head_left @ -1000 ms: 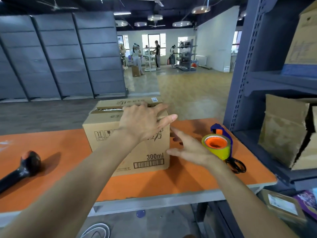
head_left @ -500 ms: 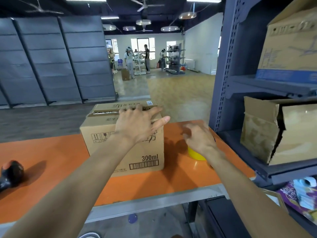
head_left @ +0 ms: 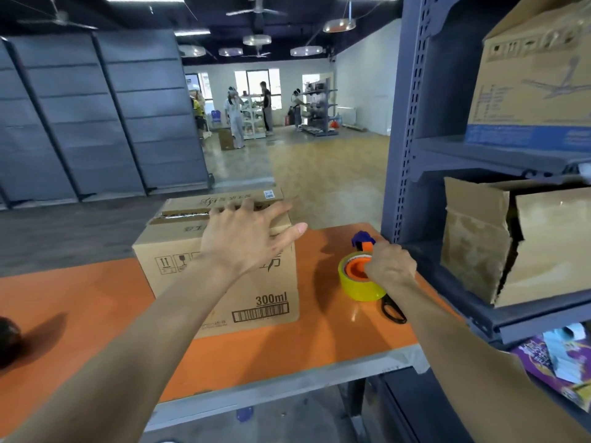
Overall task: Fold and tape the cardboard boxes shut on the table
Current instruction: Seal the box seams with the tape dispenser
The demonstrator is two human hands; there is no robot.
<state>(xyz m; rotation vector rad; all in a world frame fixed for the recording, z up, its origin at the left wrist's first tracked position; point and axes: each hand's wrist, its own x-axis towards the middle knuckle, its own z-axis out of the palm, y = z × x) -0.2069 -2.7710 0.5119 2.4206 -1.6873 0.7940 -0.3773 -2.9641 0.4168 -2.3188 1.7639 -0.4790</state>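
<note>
A brown cardboard box (head_left: pixel 179 247) printed "300ml" stands on the orange table (head_left: pixel 80 302). Its top flaps are folded down with a ragged seam between them. My left hand (head_left: pixel 246 238) presses flat on the box top with fingers spread. To the right of the box sits a tape dispenser (head_left: pixel 359 281) with a yellow roll, an orange core and a blue handle. My right hand (head_left: pixel 390 266) grips the dispenser from the right side, fingers curled over it.
Black scissors (head_left: pixel 391 310) lie on the table just behind the dispenser. A dark round object (head_left: pixel 8 338) lies at the table's left edge. A grey shelf rack (head_left: pixel 415 123) with cardboard boxes (head_left: pixel 518 238) stands close on the right. People stand far across the room.
My right hand went from hovering open beside the box to the tape dispenser and closed around it. My left hand stayed on the box top.
</note>
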